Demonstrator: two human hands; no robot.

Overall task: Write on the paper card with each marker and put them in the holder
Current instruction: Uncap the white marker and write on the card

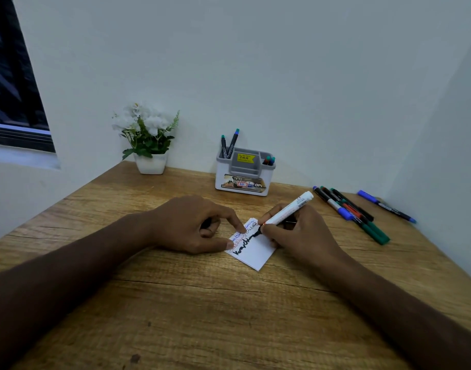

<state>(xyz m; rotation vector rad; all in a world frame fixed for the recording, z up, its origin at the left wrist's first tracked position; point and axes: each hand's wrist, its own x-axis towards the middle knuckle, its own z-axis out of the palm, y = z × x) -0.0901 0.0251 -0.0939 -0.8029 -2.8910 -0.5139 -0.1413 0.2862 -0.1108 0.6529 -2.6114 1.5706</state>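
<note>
A white paper card [255,255] lies on the wooden desk [202,316] with blue, red and thick black writing on it. My right hand [301,233] grips a white marker [290,209], its black tip touching the card at the end of the black line. My left hand [199,225] pins the card's left edge with forefinger and thumb; something dark, perhaps a cap, shows inside its curled fingers. The white and grey holder [243,173] stands behind the card with several markers upright in it.
Several loose markers [349,212] lie in a bunch on the desk at the right, and one blue-capped marker [383,205] lies apart near the right wall. A white pot of white flowers [149,145] stands at the back left. Walls close the desk behind and right.
</note>
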